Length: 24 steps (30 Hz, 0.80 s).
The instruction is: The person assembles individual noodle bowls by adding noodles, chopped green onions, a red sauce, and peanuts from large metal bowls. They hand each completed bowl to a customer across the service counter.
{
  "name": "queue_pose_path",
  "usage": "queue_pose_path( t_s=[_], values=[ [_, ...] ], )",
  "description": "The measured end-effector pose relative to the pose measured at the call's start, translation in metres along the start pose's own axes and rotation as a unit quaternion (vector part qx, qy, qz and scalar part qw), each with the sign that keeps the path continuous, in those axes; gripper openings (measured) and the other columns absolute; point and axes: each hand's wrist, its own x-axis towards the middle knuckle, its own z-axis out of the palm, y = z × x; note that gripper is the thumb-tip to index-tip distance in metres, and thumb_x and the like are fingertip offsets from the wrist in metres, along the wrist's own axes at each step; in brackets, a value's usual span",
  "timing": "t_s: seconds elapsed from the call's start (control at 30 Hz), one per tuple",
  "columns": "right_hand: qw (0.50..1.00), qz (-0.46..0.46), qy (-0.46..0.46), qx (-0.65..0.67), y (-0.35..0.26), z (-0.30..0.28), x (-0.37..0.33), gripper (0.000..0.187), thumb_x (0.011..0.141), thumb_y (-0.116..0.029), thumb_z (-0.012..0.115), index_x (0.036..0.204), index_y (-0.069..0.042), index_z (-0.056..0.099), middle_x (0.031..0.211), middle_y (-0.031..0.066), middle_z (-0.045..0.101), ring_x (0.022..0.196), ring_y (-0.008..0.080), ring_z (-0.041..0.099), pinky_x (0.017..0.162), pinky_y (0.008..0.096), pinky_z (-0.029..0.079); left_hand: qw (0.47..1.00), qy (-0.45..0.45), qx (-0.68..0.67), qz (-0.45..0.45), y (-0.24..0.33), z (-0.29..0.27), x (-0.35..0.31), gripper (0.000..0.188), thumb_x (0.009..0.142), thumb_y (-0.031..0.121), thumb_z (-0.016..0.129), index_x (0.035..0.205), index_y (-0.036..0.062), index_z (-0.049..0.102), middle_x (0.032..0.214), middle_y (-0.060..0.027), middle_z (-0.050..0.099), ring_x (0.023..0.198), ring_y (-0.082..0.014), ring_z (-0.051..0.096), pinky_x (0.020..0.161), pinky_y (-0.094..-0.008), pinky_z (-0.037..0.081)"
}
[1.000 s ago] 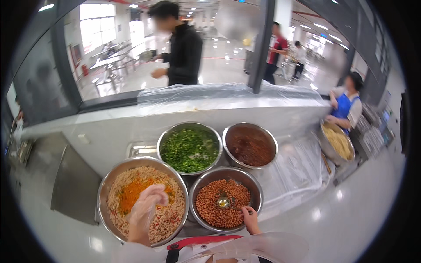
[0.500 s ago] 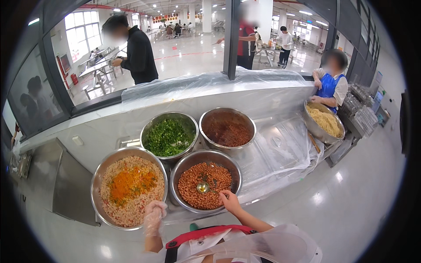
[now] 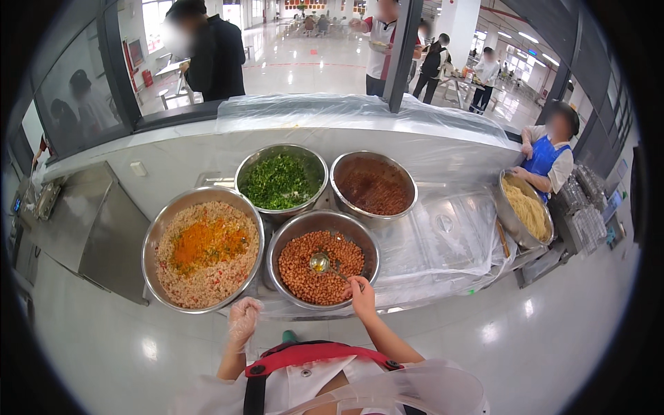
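Observation:
My right hand (image 3: 362,294) is bare and closed around the thin handle of a small metal ladle (image 3: 319,262). Clear yellowish liquid lies in the ladle's bowl, which is over brown peanuts or beans (image 3: 304,283) in a steel basin (image 3: 375,243). My left hand (image 3: 243,319), in a clear plastic glove, is held with curled fingers just below a larger steel basin (image 3: 149,259). In that basin is a pale, crumbly grain-like food (image 3: 218,278) with orange powder and green bits on top. No object shows in the left hand.
Behind stand a basin of chopped greens (image 3: 278,181) and one of dark red-brown sauce (image 3: 373,190). Clear plastic film (image 3: 443,228) covers the counter. At right, a person in a blue apron (image 3: 546,159) touches a basin of noodles (image 3: 526,207). Other people stand beyond the window opening.
The view has shifted. My left hand has come away from the rim of the large basin. The ladle is lifted a little, and more of its handle shows in my right hand.

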Motion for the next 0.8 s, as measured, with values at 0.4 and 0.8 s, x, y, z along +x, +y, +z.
queue_pose_path(
  t_s=[0.4,0.8],
  values=[
    [0.996,-0.028,0.035,0.078,-0.031,0.046,0.028,0.021,0.094,-0.019,0.044,0.093,0.0,0.052,0.072,0.0128,0.059,0.054,0.015,0.055,0.05,0.0241,0.045,0.985,0.065,0.11,0.117,0.003,-0.082,0.044,0.013,0.082,0.004,0.046,0.08,0.0005,0.058,0.074,-0.0115,0.061,0.071,-0.0242,0.059,0.066,-0.0329,0.046],
    [0.897,-0.179,-0.287,-0.284,-0.026,0.248,0.049,0.017,0.092,-0.01,0.047,0.096,0.003,0.056,0.074,0.011,0.06,0.062,0.0138,0.06,0.064,0.027,0.047,0.854,0.48,0.191,0.06,-0.055,-0.204,0.019,0.025,0.079,-0.001,0.046,0.102,0.0025,0.054,0.095,-0.0113,0.055,0.085,-0.0199,0.054,0.076,-0.0299,0.044]
  ],
)
